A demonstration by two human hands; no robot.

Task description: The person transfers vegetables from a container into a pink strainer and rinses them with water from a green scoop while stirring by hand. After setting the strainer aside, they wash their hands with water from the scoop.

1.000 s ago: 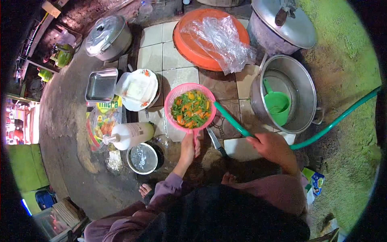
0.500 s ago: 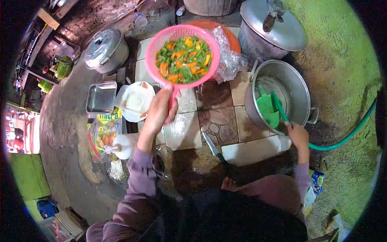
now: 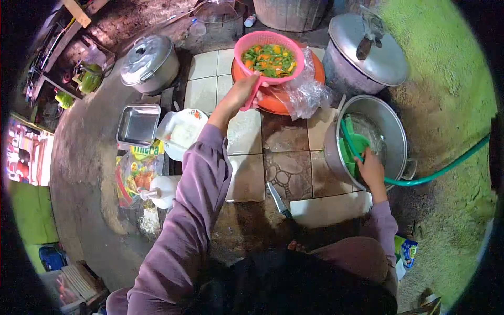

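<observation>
The pink colander [image 3: 269,54], filled with cut green, orange and yellow vegetables, is held out at arm's length over the orange basin [image 3: 273,100], its underside at or just above the basin's rim; contact cannot be told. The left hand [image 3: 244,93] is closed around the colander's handle on the near side of the basin. A crumpled clear plastic bag [image 3: 304,89] lies on the basin's right edge. Right of the basin and nearer the person stands the open steel pot [image 3: 391,131] with a green dipper [image 3: 357,147] inside. The right hand [image 3: 369,169] grips the green hose [image 3: 446,165] at the pot's near rim, the hose end lying inside the pot. Judged from this arrangement, the vegetables appear cut and collected, and the colander is being placed on the basin; setting it down and letting go remain. A knife [image 3: 278,200] lies on the tiles, near side of the basin.
</observation>
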